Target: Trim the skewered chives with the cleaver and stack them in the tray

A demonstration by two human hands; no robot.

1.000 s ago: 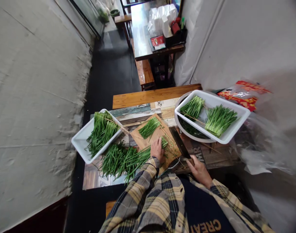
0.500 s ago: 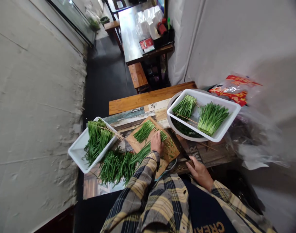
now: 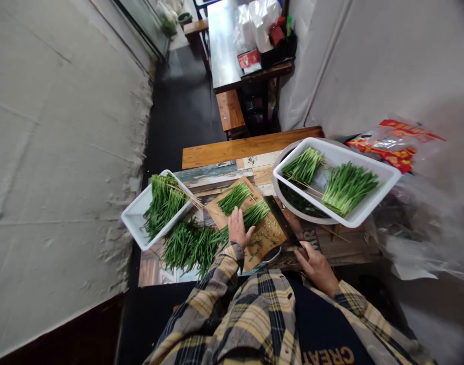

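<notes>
My left hand (image 3: 238,229) lies over the chives at the left part of the wooden cutting board (image 3: 214,209), fingers stretched out and thumb apart. A bundle of cut chives (image 3: 256,213) is by its fingertips on the right, and a skewered row of chives (image 3: 234,197) lies just beyond it. My right hand (image 3: 317,267) is wrapped round the handle of a large knife (image 3: 282,222), whose dark blade rests along the board's right edge. Small green bits are scattered on the board. Loose long chives (image 3: 192,248) lie to the left, partly behind my left sleeve.
At left stands a white tray (image 3: 135,219) with skewered chives. At right, another white tray (image 3: 357,219) with two skewered bundles sits on a metal basin (image 3: 283,195). Plastic bags (image 3: 401,147) lie beyond it. A wooden bench (image 3: 250,147) runs along the table's far side.
My left hand has moved left, off the cut bundle, and its fingers have spread. My right hand keeps the knife by the board's edge. The whole view has shifted slightly.
</notes>
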